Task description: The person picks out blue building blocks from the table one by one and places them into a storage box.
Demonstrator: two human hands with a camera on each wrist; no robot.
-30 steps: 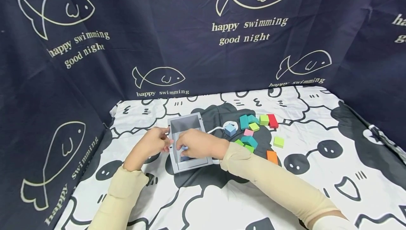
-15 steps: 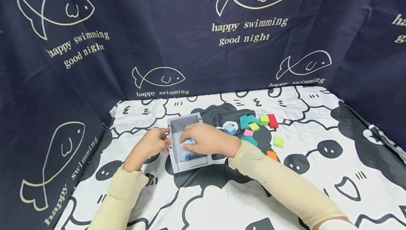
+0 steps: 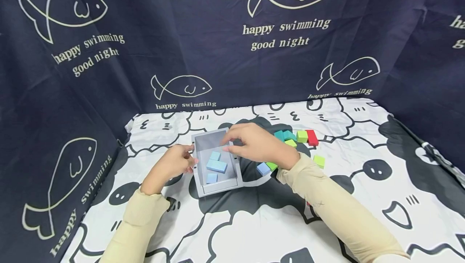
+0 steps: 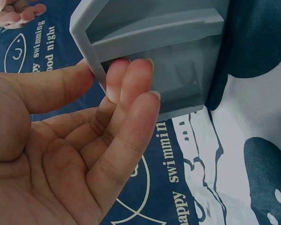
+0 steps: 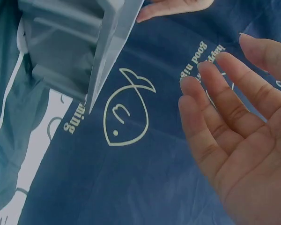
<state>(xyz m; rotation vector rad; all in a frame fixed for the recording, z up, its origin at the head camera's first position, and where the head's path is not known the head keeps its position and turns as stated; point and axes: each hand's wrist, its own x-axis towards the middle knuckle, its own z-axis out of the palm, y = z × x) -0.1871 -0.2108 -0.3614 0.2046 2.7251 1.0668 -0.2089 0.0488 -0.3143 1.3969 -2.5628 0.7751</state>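
Pinching the left side wall of the grey box (image 3: 218,190) between thumb and fingers, the left hand (image 3: 173,162) grips its edge. The right hand (image 3: 256,142) hovers by the box's right rim, thumb and fingers apart — the palm shows bare in the right wrist view. Blue blocks (image 3: 217,165) lie on the box floor. Past the right hand — on the patterned cloth (image 3: 239,234) — a red block (image 3: 312,138) sits just beside a lime block (image 3: 302,136), teal blocks (image 3: 289,135) nearby.
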